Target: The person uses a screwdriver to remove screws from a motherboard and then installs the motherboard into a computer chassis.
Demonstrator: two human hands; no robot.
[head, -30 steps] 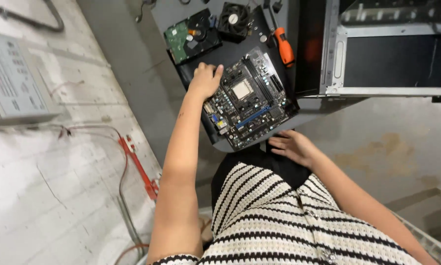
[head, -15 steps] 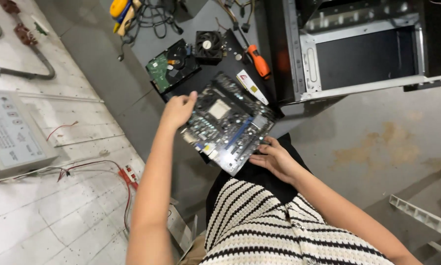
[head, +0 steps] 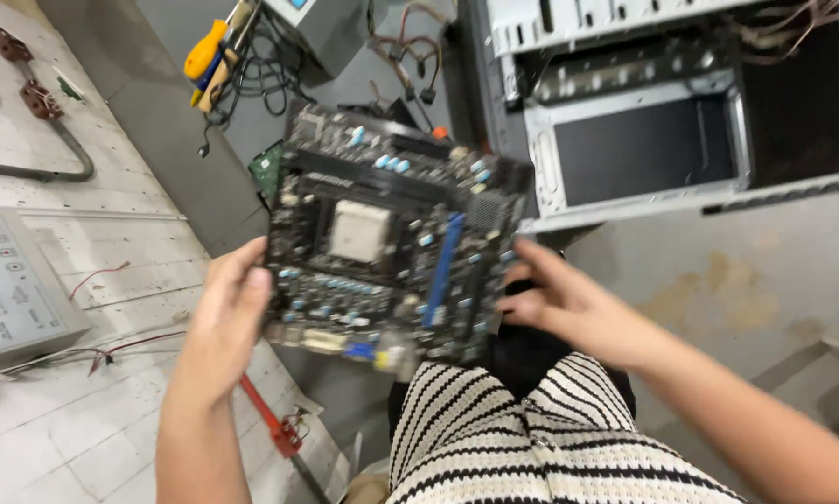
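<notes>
I have the motherboard [head: 391,247] gripped between both hands, lifted clear of the floor and held flat, facing up toward the camera. My left hand [head: 225,322] clamps the board's left edge, fingers curled over the top side and the palm against the rim. My right hand [head: 569,313] takes the right edge, fingers spread along the underside and edge with the thumb near the top face; both grips are closed on the board. The picture is blurred here, so I cannot tell the exact finger placement.

The board is dark, with a pale square processor socket [head: 359,231] near its middle and a blue slot [head: 443,271] running down beside it. It hangs just above my lap, over the striped black and white top [head: 522,448].

Beyond the board's far right corner stands an open computer case [head: 662,121], its metal frame pale and its bay dark. To the far left lie yellow-handled tools [head: 205,51] among black cables [head: 261,84]. A grey flat panel [head: 13,289] rests at the left edge on the pale tiled floor [head: 83,420], and a red tool [head: 275,425] lies below my left forearm.
</notes>
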